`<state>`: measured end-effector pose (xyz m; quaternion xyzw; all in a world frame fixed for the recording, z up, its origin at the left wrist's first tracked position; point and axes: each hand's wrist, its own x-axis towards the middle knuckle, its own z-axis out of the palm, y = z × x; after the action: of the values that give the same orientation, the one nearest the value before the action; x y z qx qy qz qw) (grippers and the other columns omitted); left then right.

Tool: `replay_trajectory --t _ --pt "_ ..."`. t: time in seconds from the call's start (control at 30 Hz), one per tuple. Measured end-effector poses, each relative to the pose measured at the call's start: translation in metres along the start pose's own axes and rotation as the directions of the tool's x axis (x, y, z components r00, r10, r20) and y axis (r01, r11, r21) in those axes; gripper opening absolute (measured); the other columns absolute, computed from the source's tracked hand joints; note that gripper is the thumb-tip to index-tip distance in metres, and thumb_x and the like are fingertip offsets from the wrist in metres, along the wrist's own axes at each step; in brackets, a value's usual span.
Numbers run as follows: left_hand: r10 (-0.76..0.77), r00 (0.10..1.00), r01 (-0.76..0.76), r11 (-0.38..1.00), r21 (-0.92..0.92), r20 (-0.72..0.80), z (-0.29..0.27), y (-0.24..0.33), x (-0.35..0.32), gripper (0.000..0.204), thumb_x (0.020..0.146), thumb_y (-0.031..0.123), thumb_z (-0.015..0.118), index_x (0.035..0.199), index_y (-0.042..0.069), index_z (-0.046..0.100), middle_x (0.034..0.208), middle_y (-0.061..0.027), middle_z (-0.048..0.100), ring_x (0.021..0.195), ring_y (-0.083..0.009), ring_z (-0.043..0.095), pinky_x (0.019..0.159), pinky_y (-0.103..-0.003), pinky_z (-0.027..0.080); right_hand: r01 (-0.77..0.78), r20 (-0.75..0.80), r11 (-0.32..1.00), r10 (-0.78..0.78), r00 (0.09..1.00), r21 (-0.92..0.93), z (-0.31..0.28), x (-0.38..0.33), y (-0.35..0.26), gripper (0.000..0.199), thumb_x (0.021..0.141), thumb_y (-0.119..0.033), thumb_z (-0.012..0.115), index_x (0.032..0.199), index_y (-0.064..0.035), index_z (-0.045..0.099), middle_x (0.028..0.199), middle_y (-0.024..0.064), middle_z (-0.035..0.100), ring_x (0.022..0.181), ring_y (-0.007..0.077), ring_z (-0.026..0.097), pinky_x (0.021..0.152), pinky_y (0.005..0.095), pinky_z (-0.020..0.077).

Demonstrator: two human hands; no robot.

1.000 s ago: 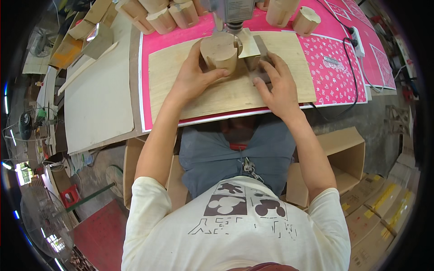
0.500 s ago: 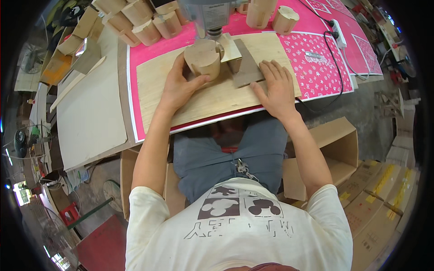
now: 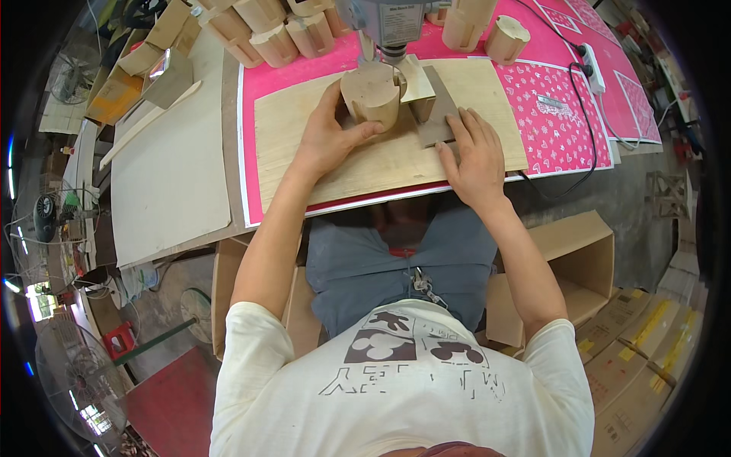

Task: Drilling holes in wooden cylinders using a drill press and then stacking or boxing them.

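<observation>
Block (image 3: pixel 370 91), pale, rounded, notched, is gripped by left hand (image 3: pixel 329 139); right hand (image 3: pixel 478 158) rests unclenched.

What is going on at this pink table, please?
A person's left grip holds a pale, rounded wooden block by its side, in front of a grey, boxy machine. The right grip is spread open over a pale, flat wooden board, fingertips at the edge of a grey-brown, flat plate. More pale wooden blocks stand behind.
</observation>
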<state>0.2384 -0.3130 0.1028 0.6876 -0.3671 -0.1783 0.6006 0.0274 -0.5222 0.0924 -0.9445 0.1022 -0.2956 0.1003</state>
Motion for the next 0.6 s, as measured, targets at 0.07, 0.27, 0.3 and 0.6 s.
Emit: replay_trajectory --t 0.07,0.27,0.3,0.6 --pt "0.012 1.0 -0.012 1.0 0.008 -0.002 0.0 0.0 0.0 0.099 0.083 0.02 0.1 0.163 -0.002 0.045 0.155 -0.0156 0.061 0.146 -0.0264 0.056 0.125 -0.041 0.043 0.007 -0.013 1.0 -0.007 1.0 -0.001 0.0 0.0 0.0 0.049 0.097 -0.027 0.075 0.136 0.0037 0.07 0.144 0.0295 0.067 0.137 0.0472 0.06 0.118 0.0547 0.0461" --pt "0.01 1.0 -0.01 1.0 0.026 -0.016 0.002 0.003 0.0 0.096 0.083 0.019 0.1 0.161 -0.003 0.047 0.149 -0.0149 0.066 0.141 -0.026 0.06 0.122 -0.04 0.046 0.0 -0.014 1.0 0.0 1.0 -0.008 0.0 0.0 -0.001 0.049 0.097 -0.027 0.075 0.136 0.0028 0.07 0.144 0.0292 0.067 0.138 0.0467 0.06 0.117 0.0545 0.0463" --pt "0.011 1.0 -0.011 0.999 0.032 -0.02 0.003 0.004 0.0 0.095 0.083 0.018 0.1 0.16 -0.003 0.047 0.149 -0.015 0.066 0.14 -0.0261 0.061 0.121 -0.04 0.047 0.0 -0.014 1.0 -0.001 1.0 -0.011 0.001 0.0 -0.001 0.049 0.097 -0.027 0.075 0.136 0.0027 0.069 0.144 0.0291 0.067 0.138 0.0466 0.06 0.117 0.0545 0.0463" --pt "-0.01 0.997 0.018 0.993 0.114 -0.07 0.01 0.013 -0.004 0.091 0.084 0.018 0.099 0.158 -0.003 0.05 0.144 -0.0175 0.069 0.135 -0.0283 0.066 0.117 -0.041 0.051 0.007 -0.036 1.0 -0.008 0.999 -0.016 0.0 0.0 -0.002 0.049 0.097 -0.027 0.075 0.136 0.0014 0.069 0.143 0.0286 0.067 0.138 0.0459 0.06 0.116 0.0542 0.0471"
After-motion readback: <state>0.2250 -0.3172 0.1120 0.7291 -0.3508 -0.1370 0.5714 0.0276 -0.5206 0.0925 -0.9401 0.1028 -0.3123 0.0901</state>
